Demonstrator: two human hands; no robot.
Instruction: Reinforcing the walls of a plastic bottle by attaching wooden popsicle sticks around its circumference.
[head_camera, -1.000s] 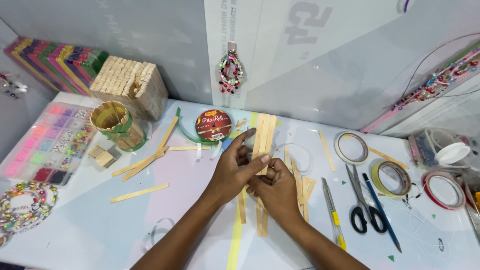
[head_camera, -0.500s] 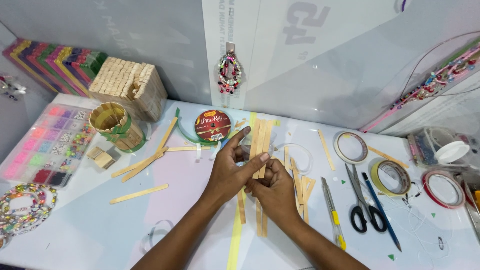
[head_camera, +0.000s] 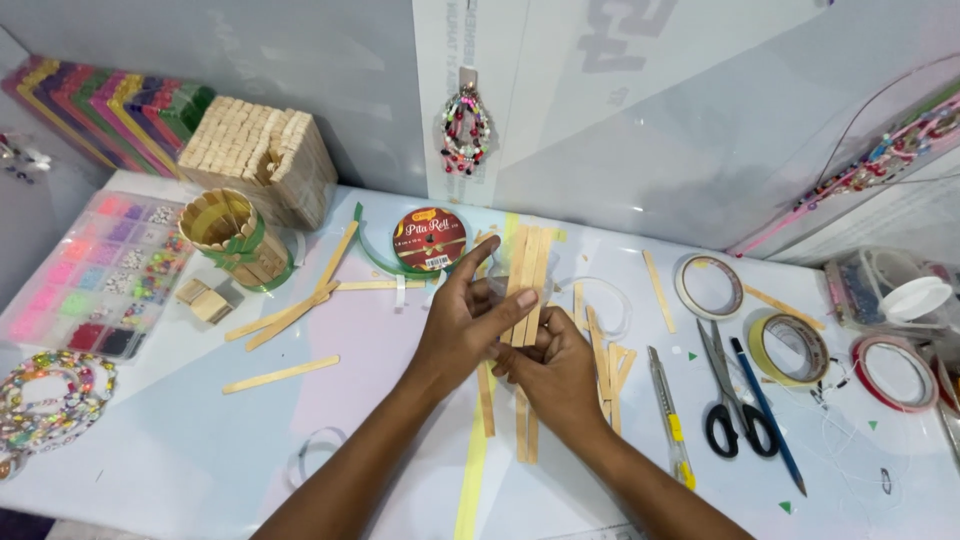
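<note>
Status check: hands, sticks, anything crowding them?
Left hand and right hand both gripping a bundle of wooden sticks. Bundle lifted off the table. Loose sticks and utility knife close beside.
</note>
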